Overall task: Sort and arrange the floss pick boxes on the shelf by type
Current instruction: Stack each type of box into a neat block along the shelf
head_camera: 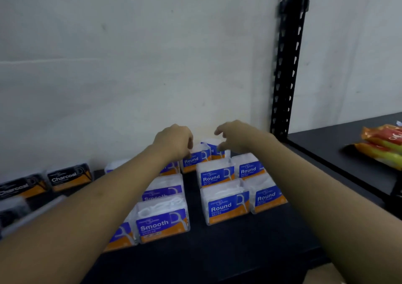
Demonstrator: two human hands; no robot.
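Clear floss pick boxes stand on a black shelf [217, 251]. Several blue "Round" boxes [226, 205] form rows at the centre right. "Smooth" boxes [162, 220] line up to their left, partly hidden by my left forearm. Black "Charcoal" boxes [68, 176] sit at the far left. My left hand [174, 141] reaches to the back and its curled fingers rest on a rear "Round" box [195, 158]. My right hand [236, 137] hovers with spread fingers over the rearmost "Round" box [214, 147], just above it.
A white wall runs close behind the boxes. A black perforated upright [287, 66] stands at the right rear. Beyond it, a second shelf holds orange and yellow packets [382, 144]. Bare shelf lies in front of the boxes.
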